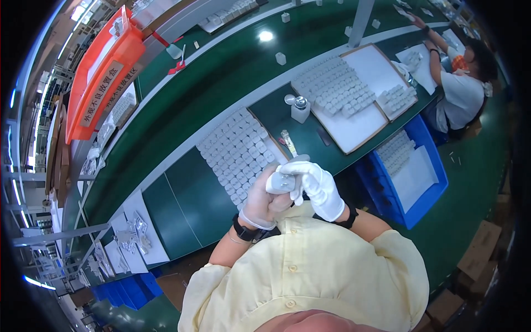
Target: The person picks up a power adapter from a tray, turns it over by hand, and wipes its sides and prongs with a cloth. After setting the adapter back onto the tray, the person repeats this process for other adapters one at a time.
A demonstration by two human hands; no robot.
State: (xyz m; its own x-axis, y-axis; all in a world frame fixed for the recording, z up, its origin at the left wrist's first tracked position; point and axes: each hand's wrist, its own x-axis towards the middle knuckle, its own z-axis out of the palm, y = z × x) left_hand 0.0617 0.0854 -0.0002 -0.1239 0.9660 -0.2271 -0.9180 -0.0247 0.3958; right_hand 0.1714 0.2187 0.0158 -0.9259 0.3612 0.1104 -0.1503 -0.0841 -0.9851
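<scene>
head view | left hand (263, 196) is gripping 1 white block (280, 183) in wrapped fingers | right hand (322, 191) is touching it with curled fingers; cannot tell if gripping | block is hanging over the bench's (193, 202) near edge | rows (232, 152) of blocks are lying beyond | bottle (300, 112) is standing near the far edge

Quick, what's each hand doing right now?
Left hand: closed, holding a small white piece.
Right hand: curled at that piece; whether it grips can't be told.
</scene>
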